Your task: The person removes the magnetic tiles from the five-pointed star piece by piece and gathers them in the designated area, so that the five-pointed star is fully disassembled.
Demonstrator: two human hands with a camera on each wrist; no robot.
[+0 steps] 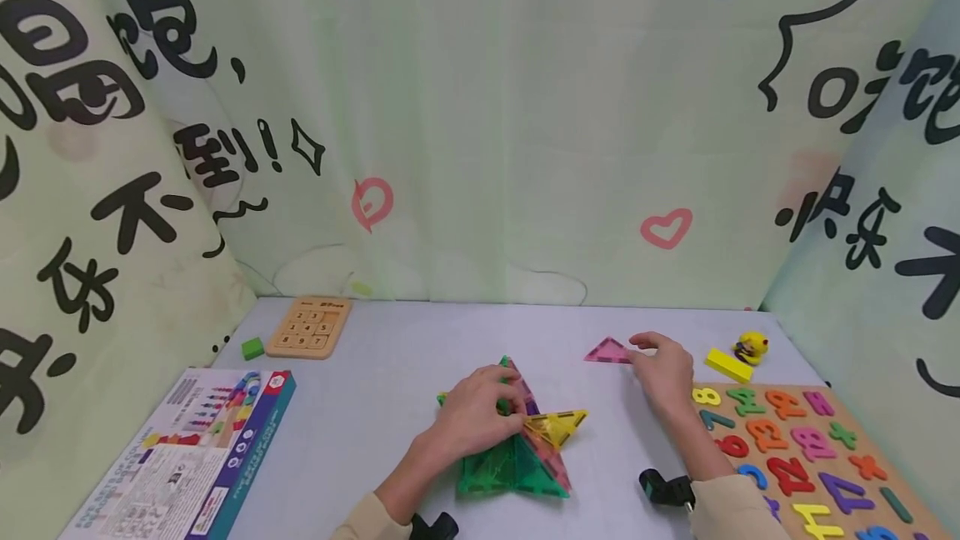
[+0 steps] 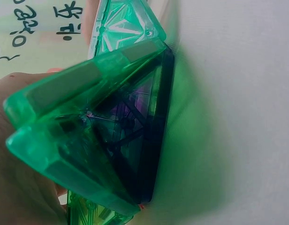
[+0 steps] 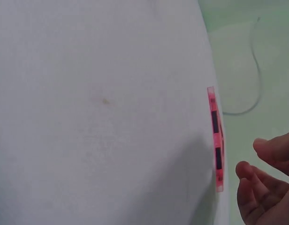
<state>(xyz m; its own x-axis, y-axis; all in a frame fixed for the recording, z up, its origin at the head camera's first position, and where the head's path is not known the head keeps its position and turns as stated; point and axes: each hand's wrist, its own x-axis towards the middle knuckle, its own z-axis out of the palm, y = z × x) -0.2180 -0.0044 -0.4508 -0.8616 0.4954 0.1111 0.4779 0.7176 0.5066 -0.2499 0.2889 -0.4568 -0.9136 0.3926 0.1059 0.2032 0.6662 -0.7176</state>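
Right fingers [image 3: 250,201] seemingly beside pink triangle [image 1: 609,352]; backdrop [image 1: 450,123] reads "不".

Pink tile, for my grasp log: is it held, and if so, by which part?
The pink tile is not held; the right hand is beside it.

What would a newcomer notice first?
Probably the translucent green, yellow, pink and purple plastic construction, front centre, in the left grip. Then the brown board of bright characters at right, and bold black writing across the pale green fabric backdrop. A pink triangular plastic tile sits near the right grip.
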